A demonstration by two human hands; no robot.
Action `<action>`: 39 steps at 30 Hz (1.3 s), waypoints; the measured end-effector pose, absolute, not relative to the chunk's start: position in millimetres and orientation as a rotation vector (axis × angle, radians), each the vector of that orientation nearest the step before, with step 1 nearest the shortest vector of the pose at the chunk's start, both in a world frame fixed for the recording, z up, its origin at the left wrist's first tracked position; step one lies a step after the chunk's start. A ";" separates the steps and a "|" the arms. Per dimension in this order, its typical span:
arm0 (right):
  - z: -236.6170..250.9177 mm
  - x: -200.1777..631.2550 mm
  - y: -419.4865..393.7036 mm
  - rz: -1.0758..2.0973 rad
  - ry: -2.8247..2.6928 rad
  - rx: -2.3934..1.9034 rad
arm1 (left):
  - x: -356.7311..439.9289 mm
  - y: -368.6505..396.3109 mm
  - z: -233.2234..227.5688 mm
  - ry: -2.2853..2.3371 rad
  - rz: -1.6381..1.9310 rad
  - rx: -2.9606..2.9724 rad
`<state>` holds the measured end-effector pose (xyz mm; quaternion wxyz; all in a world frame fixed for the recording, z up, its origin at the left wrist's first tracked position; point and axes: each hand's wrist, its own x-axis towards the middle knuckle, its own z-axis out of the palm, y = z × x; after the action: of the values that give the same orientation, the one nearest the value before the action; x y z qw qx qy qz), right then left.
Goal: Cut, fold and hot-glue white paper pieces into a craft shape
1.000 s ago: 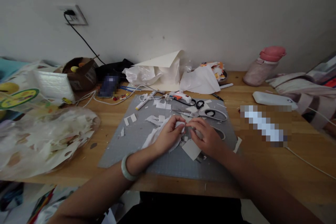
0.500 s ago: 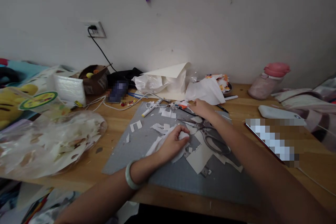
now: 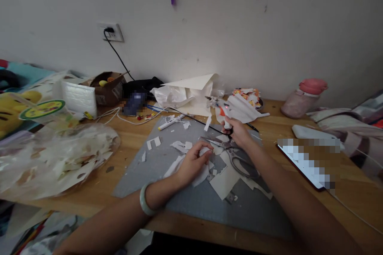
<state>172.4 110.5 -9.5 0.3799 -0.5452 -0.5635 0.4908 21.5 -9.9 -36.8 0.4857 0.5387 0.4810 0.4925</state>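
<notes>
My right hand (image 3: 236,132) is closed round the handle of a hot glue gun (image 3: 222,112), white with an orange part and a small red light. Its nozzle points up and left, above the back of the grey cutting mat (image 3: 185,203). A strip of white paper hangs just below it. My left hand (image 3: 194,162) rests mid-mat, fingers curled round crumpled white paper (image 3: 202,177); the palm side is hidden. Scissors (image 3: 239,163) with grey handles lie between my forearms, over a flat piece of white card (image 3: 226,181).
Paper scraps and a white-and-yellow pen-like cutter (image 3: 170,122) lie on the mat. At left is a clear bag of scraps (image 3: 60,159) beside a lidded cup (image 3: 44,111). A pink-lidded bottle (image 3: 306,97) and a phone (image 3: 302,163) are at right. A white cable (image 3: 146,122) crosses the back.
My right hand has lifted the glue gun off the back of the mat, drawing it slightly towards me. A paper strip has come up with it. My left hand stays on the crumpled paper.
</notes>
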 end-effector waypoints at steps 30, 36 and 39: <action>-38.8 209.2 44.3 0.423 -1.665 -1.532 | 1.8 19.1 -41.6 1.025 1.575 0.901; -42.7 208.6 43.3 0.368 -1.723 -1.530 | 1.0 19.2 -41.1 1.055 1.579 0.926; -43.4 207.5 42.7 0.316 -1.765 -1.535 | 0.1 20.2 -42.5 1.054 1.581 0.926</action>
<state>207.5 42.7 -43.4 0.3809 -0.6012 -0.6915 0.1236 0.1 20.2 -42.5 0.4917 0.3816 0.4342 0.6512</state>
